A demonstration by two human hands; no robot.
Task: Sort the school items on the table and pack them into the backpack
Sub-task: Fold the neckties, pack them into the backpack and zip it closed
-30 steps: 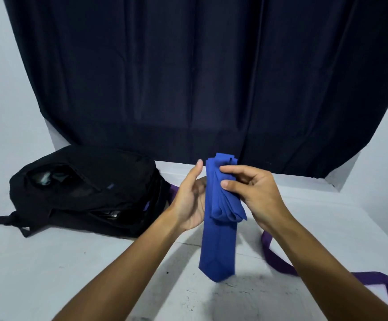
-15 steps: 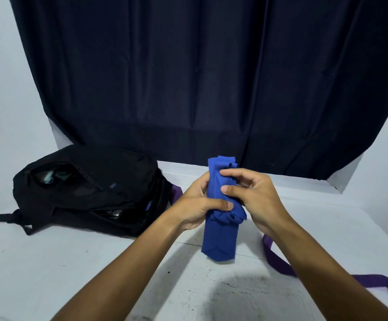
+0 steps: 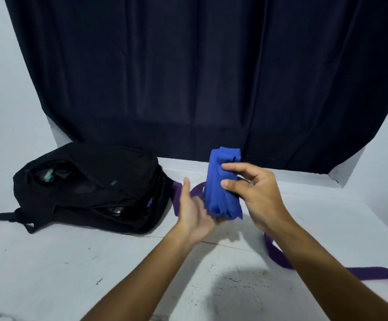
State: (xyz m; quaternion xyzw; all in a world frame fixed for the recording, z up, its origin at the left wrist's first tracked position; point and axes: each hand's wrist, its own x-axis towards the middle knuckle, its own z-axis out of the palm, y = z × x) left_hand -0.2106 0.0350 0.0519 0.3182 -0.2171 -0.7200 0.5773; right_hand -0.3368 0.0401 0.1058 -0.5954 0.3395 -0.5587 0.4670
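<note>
Right hand: my right hand (image 3: 261, 195) holds the folded blue cloth (image 3: 223, 184) above the tabletop (image 3: 49, 262); thumb and forefinger curl round its right edge and pinch it.
Left hand: my left hand (image 3: 194, 210) is spread, palm up, fingers relaxed, under the lower end of the cloth. It looks blurred, and I cannot tell how much of the palm touches the fabric.
Blue cloth: folded into a thick upright bundle, layered edges showing at top and bottom, held clear of the surface.
Backpack: the black backpack (image 3: 89, 188) lies on its side at the left of the tabletop, well apart from my hands. Its top compartment gapes and something pale shows inside, too dim to name.
Purple strap: a purple strap (image 3: 278, 256) trails over the tabletop from beside the backpack, behind my hands, to the right edge.
Backdrop: a dark curtain (image 3: 200, 77) hangs behind the tabletop.
</note>
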